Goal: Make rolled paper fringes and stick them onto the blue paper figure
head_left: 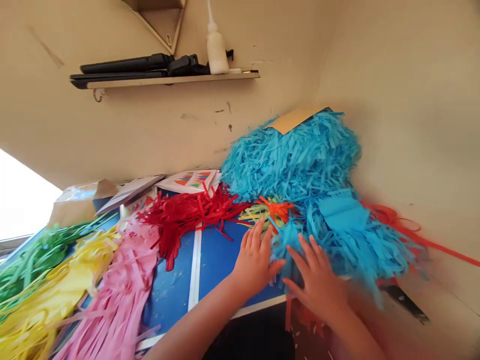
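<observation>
My left hand [255, 257] reaches over the table with its fingers stretched out and its thumb apart. Beside it, my right hand [317, 277] has its fingers spread. Between the two lies a small bunch of light blue paper fringe [288, 240]; both hands are close to it, and I cannot tell how firmly they touch it. Just beyond my left fingertips is a tuft of orange and yellow-green paper strips [275, 211]. A larger bundle of blue paper fringe [360, 235] spreads out to the right of my right hand.
A big blue fringe pile [288, 162] with an orange-tan sheet [298, 120] on top stands behind. Red [187, 212], pink [120, 280], yellow [71, 290] and green fringe [41, 255] lie leftward on the blue table [217, 260]. A wall shelf [180, 80] holds a white bottle [216, 52].
</observation>
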A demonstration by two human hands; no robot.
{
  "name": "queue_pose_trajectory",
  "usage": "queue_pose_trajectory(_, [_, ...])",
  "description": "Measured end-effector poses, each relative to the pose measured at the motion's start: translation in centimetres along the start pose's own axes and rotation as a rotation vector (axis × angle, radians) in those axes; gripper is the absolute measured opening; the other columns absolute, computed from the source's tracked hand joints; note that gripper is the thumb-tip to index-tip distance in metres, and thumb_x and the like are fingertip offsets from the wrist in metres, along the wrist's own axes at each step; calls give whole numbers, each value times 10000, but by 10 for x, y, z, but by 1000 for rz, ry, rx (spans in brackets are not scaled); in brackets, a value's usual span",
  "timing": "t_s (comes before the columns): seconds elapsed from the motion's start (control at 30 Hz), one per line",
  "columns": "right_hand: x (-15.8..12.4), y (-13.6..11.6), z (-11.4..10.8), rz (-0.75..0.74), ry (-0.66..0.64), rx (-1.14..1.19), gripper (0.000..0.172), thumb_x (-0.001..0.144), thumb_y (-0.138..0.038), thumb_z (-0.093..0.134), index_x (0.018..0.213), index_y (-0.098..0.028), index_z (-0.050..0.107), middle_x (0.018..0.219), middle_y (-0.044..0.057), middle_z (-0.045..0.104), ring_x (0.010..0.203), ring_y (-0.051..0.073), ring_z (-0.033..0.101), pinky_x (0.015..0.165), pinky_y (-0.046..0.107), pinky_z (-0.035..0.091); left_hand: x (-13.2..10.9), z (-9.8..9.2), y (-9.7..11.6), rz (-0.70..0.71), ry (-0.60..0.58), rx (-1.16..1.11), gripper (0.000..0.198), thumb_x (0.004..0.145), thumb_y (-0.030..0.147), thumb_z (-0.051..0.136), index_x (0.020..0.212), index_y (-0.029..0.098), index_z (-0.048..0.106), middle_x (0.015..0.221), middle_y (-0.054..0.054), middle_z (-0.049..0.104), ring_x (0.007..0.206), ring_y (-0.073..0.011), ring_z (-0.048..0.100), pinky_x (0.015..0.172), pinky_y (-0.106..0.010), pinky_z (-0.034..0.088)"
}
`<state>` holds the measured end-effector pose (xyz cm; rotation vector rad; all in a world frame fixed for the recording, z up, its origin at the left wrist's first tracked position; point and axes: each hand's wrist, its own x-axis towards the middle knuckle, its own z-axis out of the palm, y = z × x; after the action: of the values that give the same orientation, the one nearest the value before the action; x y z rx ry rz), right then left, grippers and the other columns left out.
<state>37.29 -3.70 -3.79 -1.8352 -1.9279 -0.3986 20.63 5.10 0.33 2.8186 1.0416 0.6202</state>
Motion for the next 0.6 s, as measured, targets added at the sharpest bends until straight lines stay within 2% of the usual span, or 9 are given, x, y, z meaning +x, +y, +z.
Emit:
queue_pose_trajectory(0.1, [8, -2, 21, 124, -77, -41, 564, 792, -535, 450, 1282, -257, 469, 1404, 109, 345, 1306, 377, 226, 958, 589, 308, -63, -20, -8, -108, -31, -79, 691, 849, 405, 500, 1400, 158, 164, 1450, -218, 214, 1313, -322, 285, 976, -490, 383])
queue_pose_trajectory(0.2, [14, 6, 31, 269, -112, -105, 547, 795, -487, 432, 1275, -230, 478, 1370, 127, 388, 1285, 396, 259, 940, 607, 303, -126, -38, -23, -277, 47, -59, 619, 864, 313, 476, 1390, 219, 162, 1434, -196, 256, 1291, -315, 335, 936, -484, 433])
queue_pose_trajectory(0.27, [16, 7, 24, 352, -60, -157, 536, 798, -467, 411, 1270, -222, 478, 1367, 140, 384, 1282, 405, 259, 924, 633, 291, -162, -48, -35, -367, 122, -10, 554, 874, 279, 453, 1370, 235, 211, 1417, -179, 293, 1281, -309, 354, 930, -481, 443])
queue_pose_trajectory(0.33, [18, -1, 7, 385, 39, -194, 557, 791, -498, 410, 1289, -251, 450, 1384, 145, 356, 1280, 422, 252, 909, 675, 259, -189, -57, -44, -450, 191, 27, 484, 879, 261, 436, 1336, 236, 278, 1390, -162, 336, 1272, -299, 371, 928, -478, 450])
queue_pose_trajectory(0.4, [23, -20, -11, 364, 146, -177, 611, 777, -537, 431, 1348, -335, 348, 1409, 118, 328, 1288, 430, 233, 915, 697, 225, -205, -62, -49, -527, 254, 39, 424, 883, 240, 418, 1298, 225, 330, 1360, -150, 377, 1263, -282, 388, 938, -476, 447])
queue_pose_trajectory(0.47, [32, -48, -20, 280, 186, -58, 655, 783, -536, 425, 1387, -417, 199, 1423, 61, 316, 1300, 401, 232, 934, 668, 254, -210, -66, -51, -559, 278, 34, 392, 880, 215, 413, 1270, 215, 362, 1338, -141, 407, 1255, -266, 401, 949, -470, 442])
queue_pose_trajectory(0.53, [44, -75, -12, 130, 101, 98, 655, 804, -523, 387, 1404, -390, 160, 1431, 45, 306, 1306, 357, 254, 960, 595, 311, -206, -68, -48, -530, 251, 15, 373, 873, 199, 416, 1245, 215, 399, 1327, -132, 432, 1238, -255, 424, 947, -460, 450])
queue_pose_trajectory(0.6, [58, -94, 13, 10, -70, 160, 637, 820, -523, 346, 1393, -256, 271, 1429, 102, 304, 1308, 335, 261, 984, 532, 325, -201, -73, -41, -466, 187, -50, 372, 868, 200, 401, 1237, 235, 435, 1308, -111, 469, 1203, -243, 465, 936, -453, 465])
